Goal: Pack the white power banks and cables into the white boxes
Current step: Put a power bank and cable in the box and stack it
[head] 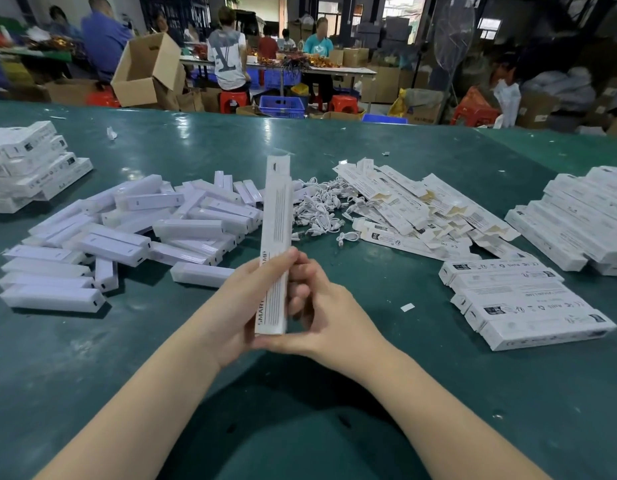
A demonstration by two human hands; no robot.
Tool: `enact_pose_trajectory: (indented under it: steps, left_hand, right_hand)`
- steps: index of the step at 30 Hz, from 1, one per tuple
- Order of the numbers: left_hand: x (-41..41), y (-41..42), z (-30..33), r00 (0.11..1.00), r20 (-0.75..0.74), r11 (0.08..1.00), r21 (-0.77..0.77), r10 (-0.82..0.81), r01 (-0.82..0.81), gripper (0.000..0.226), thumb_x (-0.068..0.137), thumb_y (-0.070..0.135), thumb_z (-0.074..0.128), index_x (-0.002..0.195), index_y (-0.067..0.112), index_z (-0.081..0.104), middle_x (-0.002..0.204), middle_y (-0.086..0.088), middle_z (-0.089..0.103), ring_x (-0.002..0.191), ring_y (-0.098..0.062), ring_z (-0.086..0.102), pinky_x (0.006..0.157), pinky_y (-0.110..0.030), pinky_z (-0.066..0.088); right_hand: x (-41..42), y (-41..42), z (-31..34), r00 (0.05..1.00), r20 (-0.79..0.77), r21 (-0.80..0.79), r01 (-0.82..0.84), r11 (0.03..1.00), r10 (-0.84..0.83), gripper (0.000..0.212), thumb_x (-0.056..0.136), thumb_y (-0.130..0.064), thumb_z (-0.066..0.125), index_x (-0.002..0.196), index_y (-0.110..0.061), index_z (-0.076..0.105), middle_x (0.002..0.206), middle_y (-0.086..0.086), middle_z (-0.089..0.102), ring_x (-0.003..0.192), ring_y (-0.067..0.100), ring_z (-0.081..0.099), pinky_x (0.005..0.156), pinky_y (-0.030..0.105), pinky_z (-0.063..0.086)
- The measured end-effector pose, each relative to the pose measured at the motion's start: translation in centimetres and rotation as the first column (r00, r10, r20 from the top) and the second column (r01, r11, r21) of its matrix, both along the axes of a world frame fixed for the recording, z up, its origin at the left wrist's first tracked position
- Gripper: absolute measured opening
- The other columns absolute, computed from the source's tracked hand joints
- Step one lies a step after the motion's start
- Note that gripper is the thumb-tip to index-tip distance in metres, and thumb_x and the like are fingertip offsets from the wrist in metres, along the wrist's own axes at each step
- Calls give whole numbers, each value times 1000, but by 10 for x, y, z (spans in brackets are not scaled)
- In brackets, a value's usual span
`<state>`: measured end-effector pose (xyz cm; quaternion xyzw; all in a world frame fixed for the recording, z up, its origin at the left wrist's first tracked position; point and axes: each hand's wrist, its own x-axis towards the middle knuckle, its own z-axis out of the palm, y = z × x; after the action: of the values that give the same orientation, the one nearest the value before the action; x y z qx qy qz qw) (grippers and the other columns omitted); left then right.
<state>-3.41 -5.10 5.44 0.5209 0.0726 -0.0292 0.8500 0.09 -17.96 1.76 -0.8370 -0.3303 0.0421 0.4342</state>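
A: What are the hands doing with that box?

B: Both are holding one long white box on end, tilted away over the green bench. The left hand is wrapping its lower half from the left, fingers curled round the front edge. The right hand is cupping the bottom end, thumb lying under it; its grip is curled against the box's right side.

A: So which step is this?

B: I'm judging it as closing the bottom flap. Whether a power bank is already inside, I cannot tell. To do it well, the left grip should be keeping the box square while the right thumb is pressing the flap fully home, so nothing slides out the bottom.

A: How many of each thing are lying about?

B: The loose power banks are lying in a heap at left, roughly thirty; overlaps are hiding some. The cables are tangled in a pile behind the box, too knotted to count. The flat unfolded boxes are fanning out right of the cables, perhaps twenty. About six filled boxes are lying in a row near right, with two more stacks: one far right, one far left.
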Motion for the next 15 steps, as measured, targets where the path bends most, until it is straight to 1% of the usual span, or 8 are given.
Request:
enact_pose_trajectory:
  steps: [2,3,6,7,10,12,14,15]
  left_hand:
    - [2,10,-4,986,92,938,309,136,-158,15,84,23,68,80,10,63,63,1,64,47,-9,55,46,-19,46]
    - [3,17,-7,959,165,826,488,229,-281,11,87,19,67,81,13,60,62,2,65,49,-9,55,48,-21,45]
    - [9,44,-15,868,415,151,873,271,-464,20,82,19,63,72,23,46,62,2,56,60,-18,51,51,-33,33]
    - [10,52,-16,886,410,12,906,218,-422,25,80,18,64,69,23,42,64,2,51,64,-22,48,52,-35,31]
    - [14,64,-25,959,264,-198,950,100,-241,22,80,17,61,71,25,43,69,4,51,76,-29,50,62,-36,32]
    - [15,67,-28,953,301,-332,904,46,-269,13,82,23,63,78,21,50,70,5,54,80,-29,56,68,-33,29]
    - [15,66,-29,915,399,-332,872,55,-360,28,81,36,70,76,19,48,64,7,51,73,-29,55,68,-34,28]
    - [15,64,-26,882,460,-247,871,105,-425,35,80,42,72,75,19,47,62,6,52,68,-29,54,64,-35,32]
  right_hand:
    - [2,-1,-1,999,19,-35,-25,999,26,81,67,-61,79,131,-42,33,86,-16,58,66,-2,53,71,30,51]
    - [3,-1,-3,999,36,-50,-23,998,25,76,70,-61,75,132,-42,34,85,-15,57,67,0,54,72,31,51]
    - [4,-1,-6,999,41,11,-9,1000,8,60,79,-57,66,131,-43,38,85,-17,59,71,7,57,72,27,49]
    - [5,-1,-7,999,35,41,5,999,-7,55,82,-52,66,130,-42,40,86,-17,60,71,8,57,70,23,47]
    - [9,-4,-6,999,6,110,42,993,-43,47,87,-38,69,128,-39,46,85,-15,63,69,8,58,69,20,43]
    - [10,-6,-4,999,-9,137,47,990,-46,43,88,-32,68,126,-40,47,86,-15,63,67,6,57,68,19,44]
    - [10,-7,-2,999,-20,185,47,982,-44,40,89,-26,68,121,-40,49,86,-14,63,66,5,56,67,16,45]
    - [10,-6,-2,998,-32,223,60,973,-54,38,89,-23,68,118,-38,50,86,-13,63,65,4,55,66,14,44]
